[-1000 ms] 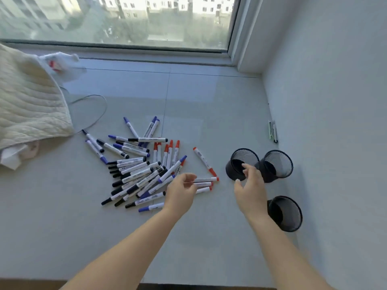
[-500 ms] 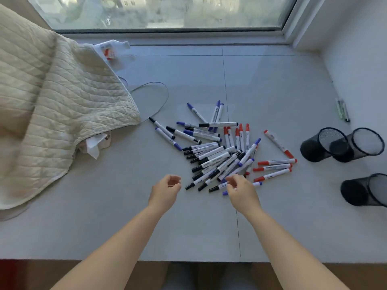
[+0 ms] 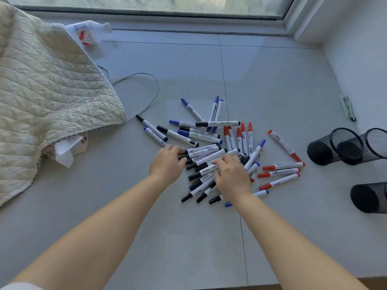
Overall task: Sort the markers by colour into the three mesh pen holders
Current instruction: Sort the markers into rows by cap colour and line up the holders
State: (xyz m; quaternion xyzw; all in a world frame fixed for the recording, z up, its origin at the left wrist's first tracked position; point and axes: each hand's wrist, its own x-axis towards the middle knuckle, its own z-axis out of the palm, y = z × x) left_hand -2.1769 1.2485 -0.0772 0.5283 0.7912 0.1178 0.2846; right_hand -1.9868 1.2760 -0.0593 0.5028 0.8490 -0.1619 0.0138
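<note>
Fingers of the left hand [image 3: 166,167] curl down onto the caps of the black-capped markers [image 3: 202,156] at the pile's left edge, and those of the right hand [image 3: 231,177] bend over the same bunch from the other side; whether either has closed round a marker I cannot tell. The pile of markers [image 3: 222,151] lies loose on the grey sill [image 3: 272,84], red-capped ones [image 3: 280,170] mostly on its right. Well to the right stand the three mesh pen holders [image 3: 326,147]; no marker shows in them, so sorting seems barely begun. The nearest holder [image 3: 368,197] is cut off by the frame.
</note>
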